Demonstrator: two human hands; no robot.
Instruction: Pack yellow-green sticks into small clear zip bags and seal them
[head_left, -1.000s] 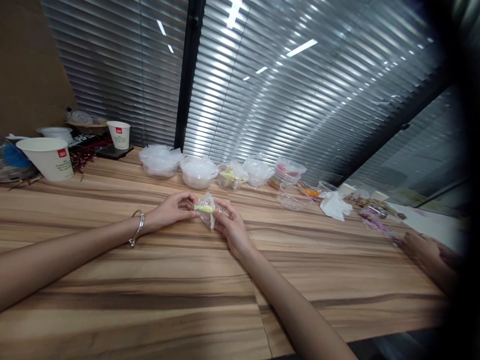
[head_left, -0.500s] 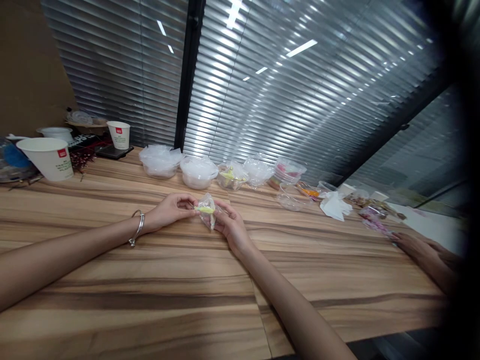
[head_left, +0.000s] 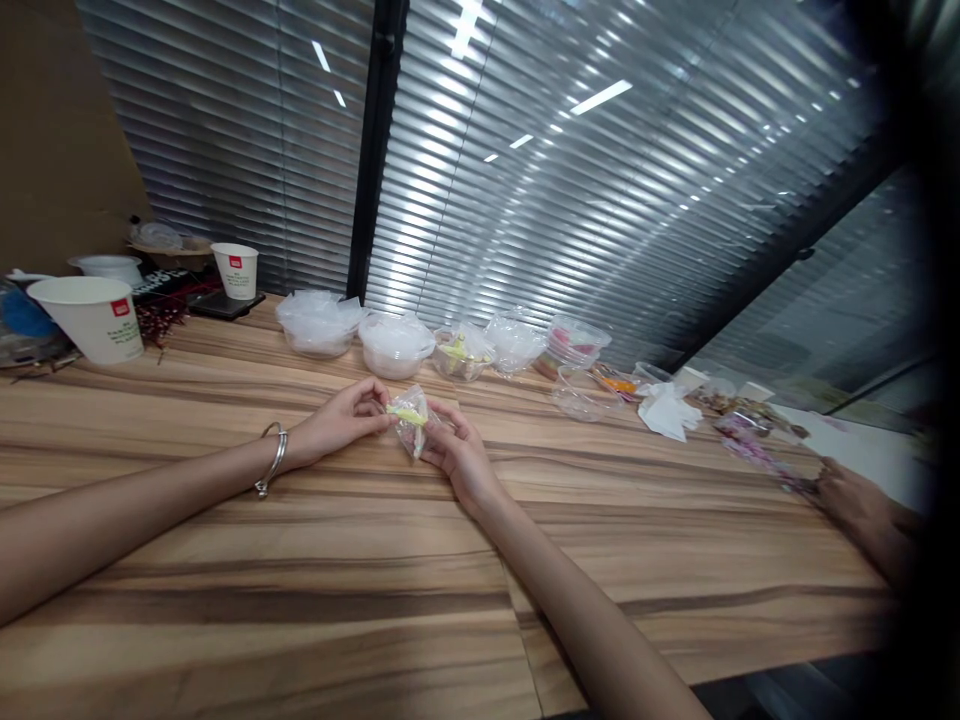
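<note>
A small clear plastic bag [head_left: 414, 436] with a yellow-green strip in it is held just above the wooden table [head_left: 337, 600], between my two hands. My left hand [head_left: 352, 418], with a silver bangle on its wrist, pinches the bag's left edge. On the other side, my right hand [head_left: 461, 458] grips the bag between thumb and fingers. Behind the bag stands a clear bowl [head_left: 461, 358] with yellow-green pieces and plastic in it.
Lidded clear bowls [head_left: 395, 345] line the back of the table. Paper cups [head_left: 97, 325] stand at the left, and white tissue [head_left: 670, 410] lies at the right. Another person's hands [head_left: 855, 500] are at the far right by pink-purple wrapping [head_left: 750, 445].
The bag has tilted slightly between my hands, and my left fingers have shifted a little. At the far right, the other person's hands have moved slightly to the right.
</note>
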